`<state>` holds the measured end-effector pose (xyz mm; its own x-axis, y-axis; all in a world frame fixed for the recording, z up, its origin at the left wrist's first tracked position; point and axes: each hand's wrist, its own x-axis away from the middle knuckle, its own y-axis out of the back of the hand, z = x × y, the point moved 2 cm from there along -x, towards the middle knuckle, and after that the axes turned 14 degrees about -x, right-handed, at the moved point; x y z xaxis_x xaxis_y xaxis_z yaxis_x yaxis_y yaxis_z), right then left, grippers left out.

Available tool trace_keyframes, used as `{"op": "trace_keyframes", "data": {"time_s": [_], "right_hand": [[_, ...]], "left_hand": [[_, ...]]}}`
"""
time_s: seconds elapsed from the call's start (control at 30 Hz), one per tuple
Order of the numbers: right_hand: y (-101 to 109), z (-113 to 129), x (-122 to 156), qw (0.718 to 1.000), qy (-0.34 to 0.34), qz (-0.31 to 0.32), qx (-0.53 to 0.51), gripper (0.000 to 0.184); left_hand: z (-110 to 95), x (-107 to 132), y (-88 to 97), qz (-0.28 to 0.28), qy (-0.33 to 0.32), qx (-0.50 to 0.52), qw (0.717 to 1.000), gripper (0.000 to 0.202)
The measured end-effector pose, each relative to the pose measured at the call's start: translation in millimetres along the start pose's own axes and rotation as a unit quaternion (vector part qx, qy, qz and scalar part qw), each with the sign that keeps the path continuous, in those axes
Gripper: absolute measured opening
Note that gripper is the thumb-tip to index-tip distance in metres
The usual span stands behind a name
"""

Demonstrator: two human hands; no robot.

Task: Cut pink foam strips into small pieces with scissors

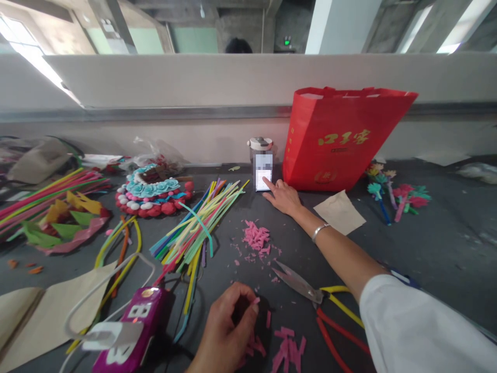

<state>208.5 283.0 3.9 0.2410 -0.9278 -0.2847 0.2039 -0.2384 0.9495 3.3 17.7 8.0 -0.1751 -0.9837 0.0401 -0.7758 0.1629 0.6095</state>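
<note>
At the front, my left hand (229,326) is closed in a pinch, and a small pink strip piece (257,300) shows at its thumb and fingertip. Pink strips (288,349) lie beside and partly behind this hand. My right hand (284,197) reaches far forward with its index finger stretched onto the lit screen of a phone (263,178); it grips nothing. The phone stands upright against a lidded cup (261,145). Between the hands lies a pile of small pink cut pieces (256,237). Scissors (301,285) with one yellow and one red handle rest open under my right forearm.
A red bag (330,140) stands behind my right hand, near a beige paper square (339,212). Colourful strips (202,223) and flower wreaths (155,191) lie left. A purple power strip (134,331) with a white cable is front left. Small craft flowers (404,197) lie right.
</note>
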Motion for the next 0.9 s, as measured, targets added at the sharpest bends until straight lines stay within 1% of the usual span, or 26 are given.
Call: {"op": "trace_keyframes", "data": {"time_s": [0.27, 0.43, 0.7, 0.9], "right_hand": [[0, 0, 2, 0.999, 0.018, -0.023, -0.027, 0.035], [-4, -2, 8, 0.997, 0.037, -0.038, -0.050, 0.033], [-13, -9, 8, 0.994, 0.064, -0.027, -0.079, 0.031], [-16, -10, 8, 0.993, 0.071, -0.027, -0.094, 0.031]], "left_hand": [[3, -1, -1.9, -0.019, -0.021, -0.004, 1.000, 0.017], [3, -1, -1.2, -0.010, -0.013, -0.004, 1.000, 0.016], [0, 0, 0.1, -0.003, -0.009, -0.010, 1.000, 0.018], [0, 0, 0.4, -0.005, -0.008, -0.003, 1.000, 0.018]]}}
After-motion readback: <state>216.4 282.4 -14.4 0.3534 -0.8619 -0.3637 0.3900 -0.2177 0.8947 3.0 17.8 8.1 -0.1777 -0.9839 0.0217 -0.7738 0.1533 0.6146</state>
